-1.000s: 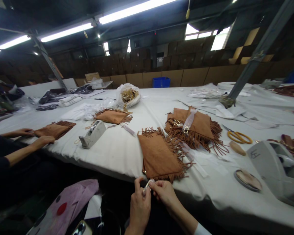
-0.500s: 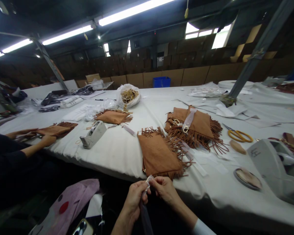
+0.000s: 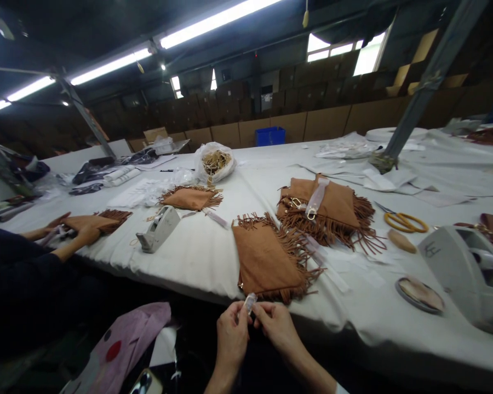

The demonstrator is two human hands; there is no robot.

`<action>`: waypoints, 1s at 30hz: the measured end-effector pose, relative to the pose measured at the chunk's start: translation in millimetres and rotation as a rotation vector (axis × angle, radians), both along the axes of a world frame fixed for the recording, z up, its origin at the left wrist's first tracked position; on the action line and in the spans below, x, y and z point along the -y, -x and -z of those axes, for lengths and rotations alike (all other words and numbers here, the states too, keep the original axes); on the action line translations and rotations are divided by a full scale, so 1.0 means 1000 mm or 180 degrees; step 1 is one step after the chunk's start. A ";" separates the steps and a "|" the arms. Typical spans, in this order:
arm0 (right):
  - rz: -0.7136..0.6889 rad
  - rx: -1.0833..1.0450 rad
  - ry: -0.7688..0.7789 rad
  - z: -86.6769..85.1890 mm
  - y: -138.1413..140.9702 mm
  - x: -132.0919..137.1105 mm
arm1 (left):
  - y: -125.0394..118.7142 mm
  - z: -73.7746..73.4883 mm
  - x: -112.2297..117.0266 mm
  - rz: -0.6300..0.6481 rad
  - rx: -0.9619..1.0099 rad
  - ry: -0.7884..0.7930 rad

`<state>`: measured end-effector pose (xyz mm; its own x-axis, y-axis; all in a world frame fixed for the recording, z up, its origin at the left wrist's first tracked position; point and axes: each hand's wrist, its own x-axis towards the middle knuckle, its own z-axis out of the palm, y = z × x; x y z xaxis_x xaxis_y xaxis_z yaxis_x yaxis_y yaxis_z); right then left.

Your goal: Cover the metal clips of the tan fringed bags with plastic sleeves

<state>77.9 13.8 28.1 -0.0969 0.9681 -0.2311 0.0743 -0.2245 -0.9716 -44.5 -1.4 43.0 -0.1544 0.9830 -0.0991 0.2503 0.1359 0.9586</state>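
Note:
My left hand (image 3: 233, 335) and my right hand (image 3: 277, 328) meet at the table's front edge, fingertips pinched together. Between them is a plastic-wrapped strap end (image 3: 250, 302), shiny and clear on the outside; what lies inside the wrap is too small to make out. Just beyond my fingers a brown fringed bag (image 3: 267, 257) lies flat, fringe toward the right. Behind it, more fringed bags (image 3: 337, 205) are stacked, with a wrapped strap (image 3: 317, 198) and gold-coloured clasps on top.
At right are yellow-handled scissors (image 3: 406, 222), a large tape dispenser (image 3: 456, 268) and a round dish (image 3: 419, 294). A smaller dispenser (image 3: 159, 230), another fringed bag (image 3: 189, 198) and a plastic bag of tangled cords (image 3: 214, 162) lie left. A co-worker's hand (image 3: 87, 235) holds a bag (image 3: 92, 221).
Both my hands stay at the wrapped piece; my left wrist has turned and the strip hanging below it no longer shows. The co-worker's hands have shifted slightly on their bag.

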 end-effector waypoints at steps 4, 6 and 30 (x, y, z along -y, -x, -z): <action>0.0079 -0.0362 -0.0082 -0.001 0.007 -0.005 | 0.001 0.004 -0.002 0.0176 0.0503 0.0146; 0.0039 -0.0526 -0.0066 0.001 0.007 -0.006 | 0.003 0.007 -0.005 0.0302 0.0893 0.0305; -0.0235 -0.1476 0.0634 -0.001 0.000 -0.021 | 0.036 0.037 0.057 0.1665 0.0895 0.1099</action>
